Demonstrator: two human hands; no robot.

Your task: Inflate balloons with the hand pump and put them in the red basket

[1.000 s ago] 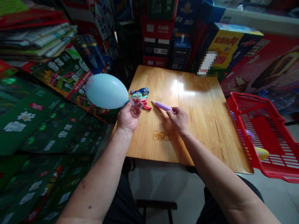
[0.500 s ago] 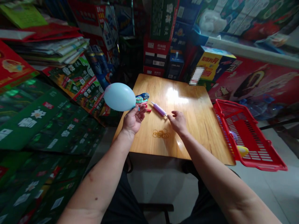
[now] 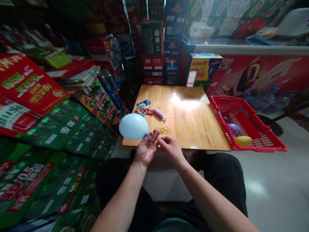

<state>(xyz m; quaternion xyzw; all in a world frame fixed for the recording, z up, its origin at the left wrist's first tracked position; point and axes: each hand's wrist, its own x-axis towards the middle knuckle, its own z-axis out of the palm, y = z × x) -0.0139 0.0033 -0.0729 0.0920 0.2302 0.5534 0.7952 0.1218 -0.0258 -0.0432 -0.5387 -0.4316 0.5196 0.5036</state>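
Note:
My left hand (image 3: 146, 149), palm up, pinches the neck of an inflated light blue balloon (image 3: 133, 126), which sticks out to the left over the table's near-left corner. Close beside its fingertips is my right hand (image 3: 170, 146), thumb and fingers pressed together; whatever they hold, if anything, is too small to make out. Just beyond both hands lies a loose pile of yellow rubber bands (image 3: 165, 130). Farther back on the wooden table (image 3: 190, 124) rests a purple balloon pump (image 3: 158, 113). Several uninflated balloons (image 3: 144, 104) in blue, green and red are heaped left of the pump.
At the table's right side stands a red plastic basket (image 3: 263, 132) holding a purple balloon (image 3: 233, 129) and a yellow balloon (image 3: 243, 140). Stacked green cartons (image 3: 60, 138) crowd the left. A yellow and blue box (image 3: 204, 67) and more cartons stand behind the table.
Both hands have drawn nearer to me, and the balloon came along in the left. The right hand has left the pump and joined the left. My view has shifted too.

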